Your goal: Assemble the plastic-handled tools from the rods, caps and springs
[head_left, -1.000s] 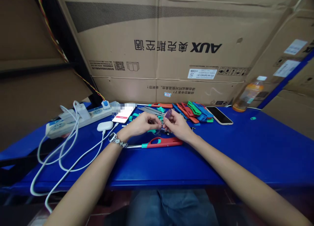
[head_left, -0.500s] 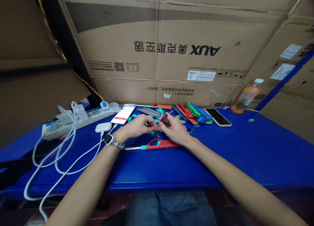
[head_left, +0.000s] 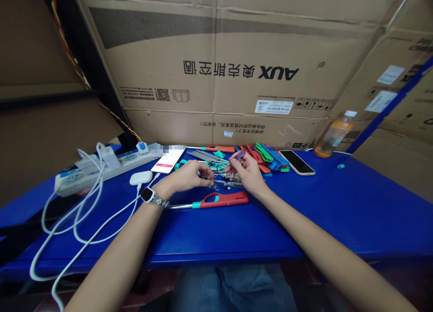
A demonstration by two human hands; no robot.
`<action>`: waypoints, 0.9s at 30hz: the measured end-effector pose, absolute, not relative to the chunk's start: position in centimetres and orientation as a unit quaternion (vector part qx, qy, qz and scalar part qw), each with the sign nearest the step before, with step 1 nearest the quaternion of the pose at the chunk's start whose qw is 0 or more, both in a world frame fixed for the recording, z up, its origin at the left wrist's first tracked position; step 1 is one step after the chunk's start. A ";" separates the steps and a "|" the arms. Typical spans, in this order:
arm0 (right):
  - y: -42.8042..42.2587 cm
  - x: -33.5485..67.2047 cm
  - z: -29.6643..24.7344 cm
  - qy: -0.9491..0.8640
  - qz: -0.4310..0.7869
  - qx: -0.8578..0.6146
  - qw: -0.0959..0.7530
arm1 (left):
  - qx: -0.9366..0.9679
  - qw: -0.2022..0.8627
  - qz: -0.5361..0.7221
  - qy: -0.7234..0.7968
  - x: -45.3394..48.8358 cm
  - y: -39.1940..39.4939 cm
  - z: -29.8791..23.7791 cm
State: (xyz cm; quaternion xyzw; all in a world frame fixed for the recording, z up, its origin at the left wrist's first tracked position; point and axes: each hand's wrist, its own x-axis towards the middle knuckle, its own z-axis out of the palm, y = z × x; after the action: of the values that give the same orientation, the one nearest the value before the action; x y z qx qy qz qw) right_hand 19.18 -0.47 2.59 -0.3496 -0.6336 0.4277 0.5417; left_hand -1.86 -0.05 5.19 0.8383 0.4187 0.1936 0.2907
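My right hand (head_left: 249, 174) is closed around a small screwdriver (head_left: 240, 155) with a purple handle, its thin shaft pointing down and left. At the shaft's tip, my left hand (head_left: 193, 174) has its fingers curled together; whatever sits in them is too small to make out. Below both hands lies a red gas lighter (head_left: 225, 199) with a teal collar and a long metal tube. Small metal and teal lighter parts (head_left: 227, 184) are scattered under my fingers. Behind them lie grey metal tubes (head_left: 203, 156) and an orange lighter (head_left: 219, 148).
Red, green and blue lighter casings (head_left: 270, 156) are heaped at the back right. Beside them are a phone (head_left: 297, 162) and a bottle of orange drink (head_left: 333, 136). On the left are a power strip (head_left: 101, 169), white cables, an earbud case (head_left: 141, 178) and a lit phone (head_left: 168, 160).
My right hand has drawn the screwdriver up and to the right, away from my left hand, so its shaft now shows. The red lighter's handle end is uncovered. The view has shifted slightly.
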 end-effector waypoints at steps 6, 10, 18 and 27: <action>-0.3 19.4 2.4 -0.621 0.439 -0.340 0.553 | 0.841 0.275 0.193 0.425 -1.8 0.3 4.4; -0.2 19.5 2.2 -0.618 0.440 -0.335 0.559 | 0.846 0.267 0.192 0.419 -1.4 0.2 4.2; -0.2 19.8 2.0 -0.617 0.426 -0.350 0.561 | 0.853 0.261 0.174 0.416 -0.6 0.0 4.0; 0.0 19.7 1.7 -0.618 0.425 -0.357 0.557 | 0.859 0.255 0.179 0.407 -0.9 0.0 4.0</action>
State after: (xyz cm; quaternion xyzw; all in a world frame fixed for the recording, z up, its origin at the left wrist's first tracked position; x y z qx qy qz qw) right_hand 19.71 -0.05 1.69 -0.3568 -0.6183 0.4246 0.5568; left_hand -0.85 -0.04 4.04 0.8588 0.4066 0.1790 0.2553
